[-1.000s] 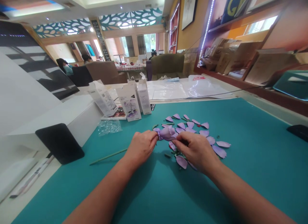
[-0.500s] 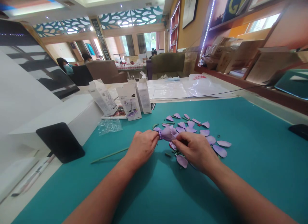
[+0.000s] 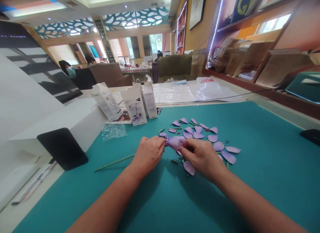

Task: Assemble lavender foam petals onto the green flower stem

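Between my hands is a purple flower [image 3: 174,142], lying sideways just above the green mat [image 3: 160,199]. My left hand [image 3: 150,152] is closed on its base, beside a ring of small purple pieces; a green stem [image 3: 113,163] sticks out to the left from behind that hand. My right hand [image 3: 201,154] pinches the edge of the flower's petals at the other end. Loose purple petals [image 3: 198,135] are scattered behind and to the right, with small green pieces [image 3: 175,161] among them. The fingertips partly hide the flower.
White boxes [image 3: 135,106] stand at the mat's back edge, beside crumpled clear plastic [image 3: 114,131]. A black panel [image 3: 62,148] leans at the left. Clear plastic sheets [image 3: 175,92] lie behind the mat. A black object [image 3: 311,137] rests at the right edge. People sit in the background.
The flower has turned a little in my hands, and its petals lie closer together. My right hand's fingers have shifted slightly on the petals.
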Motion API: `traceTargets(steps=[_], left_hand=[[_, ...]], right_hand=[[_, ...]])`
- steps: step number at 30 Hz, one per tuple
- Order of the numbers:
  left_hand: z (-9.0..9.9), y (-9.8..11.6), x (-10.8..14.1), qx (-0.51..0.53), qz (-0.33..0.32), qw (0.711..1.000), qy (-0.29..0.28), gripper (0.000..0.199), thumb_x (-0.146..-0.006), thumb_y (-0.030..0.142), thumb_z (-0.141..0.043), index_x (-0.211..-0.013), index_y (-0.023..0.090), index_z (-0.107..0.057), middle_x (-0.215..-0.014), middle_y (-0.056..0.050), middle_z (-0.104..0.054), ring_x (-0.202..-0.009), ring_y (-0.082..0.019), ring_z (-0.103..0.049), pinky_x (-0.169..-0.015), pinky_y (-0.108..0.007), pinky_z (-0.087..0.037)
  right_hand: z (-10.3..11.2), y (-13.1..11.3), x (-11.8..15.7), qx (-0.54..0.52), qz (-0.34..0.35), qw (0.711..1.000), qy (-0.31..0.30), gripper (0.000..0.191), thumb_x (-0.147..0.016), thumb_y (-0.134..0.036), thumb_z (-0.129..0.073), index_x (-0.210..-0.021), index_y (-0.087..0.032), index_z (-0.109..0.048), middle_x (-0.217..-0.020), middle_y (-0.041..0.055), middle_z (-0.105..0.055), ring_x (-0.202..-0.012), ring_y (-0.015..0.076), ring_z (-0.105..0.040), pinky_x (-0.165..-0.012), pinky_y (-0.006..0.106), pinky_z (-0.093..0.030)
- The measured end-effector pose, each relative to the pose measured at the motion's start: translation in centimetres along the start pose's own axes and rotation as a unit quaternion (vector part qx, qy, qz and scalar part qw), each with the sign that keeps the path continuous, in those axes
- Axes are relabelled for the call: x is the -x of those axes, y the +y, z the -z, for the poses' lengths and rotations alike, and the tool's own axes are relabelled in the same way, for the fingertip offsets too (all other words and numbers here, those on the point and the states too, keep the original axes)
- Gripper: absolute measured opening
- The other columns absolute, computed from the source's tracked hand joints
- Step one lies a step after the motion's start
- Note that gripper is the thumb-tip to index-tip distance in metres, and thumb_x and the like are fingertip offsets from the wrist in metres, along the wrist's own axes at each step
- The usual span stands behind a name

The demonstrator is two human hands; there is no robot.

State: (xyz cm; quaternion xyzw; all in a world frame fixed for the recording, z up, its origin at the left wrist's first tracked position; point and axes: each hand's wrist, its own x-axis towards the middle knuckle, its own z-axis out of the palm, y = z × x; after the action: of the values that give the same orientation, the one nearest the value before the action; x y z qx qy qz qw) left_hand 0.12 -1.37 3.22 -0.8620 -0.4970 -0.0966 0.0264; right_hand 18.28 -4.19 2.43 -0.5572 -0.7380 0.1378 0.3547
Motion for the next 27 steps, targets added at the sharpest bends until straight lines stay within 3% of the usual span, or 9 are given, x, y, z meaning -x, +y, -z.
traceTargets(steps=[9, 15, 22, 27], left_hand=[[-0.1, 0.2, 0.2, 0.039, 0.002, 0.999, 0.005, 0.025, -0.096, 0.027, -0.037, -0.096, 0.021, -0.061, -0.09, -0.002, -0.069, -0.08, -0.018, -0.061, -0.07, -0.031, -0.035], [-0.2, 0.4, 0.3, 0.078, -0.007, 0.997, 0.024, 0.032, -0.096, 0.024, -0.036, -0.125, 0.026, -0.048, -0.107, -0.002, -0.069, -0.091, -0.018, -0.064, -0.075, -0.032, -0.037], [-0.5, 0.0, 0.3, 0.081, -0.014, 0.996, 0.021, 0.029, -0.097, 0.027, -0.034, -0.118, 0.025, -0.054, -0.11, -0.003, -0.069, -0.098, -0.019, -0.063, -0.077, -0.032, -0.039], [-0.4, 0.1, 0.3, 0.078, -0.012, 0.997, 0.018, 0.027, -0.095, 0.025, -0.037, -0.117, 0.025, -0.054, -0.109, -0.004, -0.069, -0.097, -0.02, -0.063, -0.078, -0.032, -0.038]], right_hand=[[0.5, 0.6, -0.3, -0.02, -0.002, 1.0, -0.006, 0.025, -0.08, -0.032, -0.047, -0.059, -0.021, -0.053, -0.055, -0.0011, -0.056, -0.052, 0.0132, -0.047, -0.05, 0.024, -0.031], [0.2, 1.5, -0.5, -0.031, 0.001, 0.999, 0.009, 0.021, -0.081, -0.03, -0.048, -0.063, -0.021, -0.054, -0.061, -0.0003, -0.056, -0.058, 0.0146, -0.05, -0.054, 0.026, -0.034], [0.0, 1.8, -0.7, -0.082, 0.024, 0.996, 0.026, 0.018, -0.081, -0.024, -0.048, -0.066, -0.021, -0.056, -0.085, 0.0049, -0.059, -0.077, 0.017, -0.057, -0.067, 0.03, -0.042], [0.0, 1.7, -0.7, -0.108, 0.015, 0.993, 0.051, 0.015, -0.08, -0.024, -0.052, -0.065, -0.021, -0.055, -0.085, 0.0049, -0.062, -0.077, 0.018, -0.058, -0.066, 0.031, -0.043]])
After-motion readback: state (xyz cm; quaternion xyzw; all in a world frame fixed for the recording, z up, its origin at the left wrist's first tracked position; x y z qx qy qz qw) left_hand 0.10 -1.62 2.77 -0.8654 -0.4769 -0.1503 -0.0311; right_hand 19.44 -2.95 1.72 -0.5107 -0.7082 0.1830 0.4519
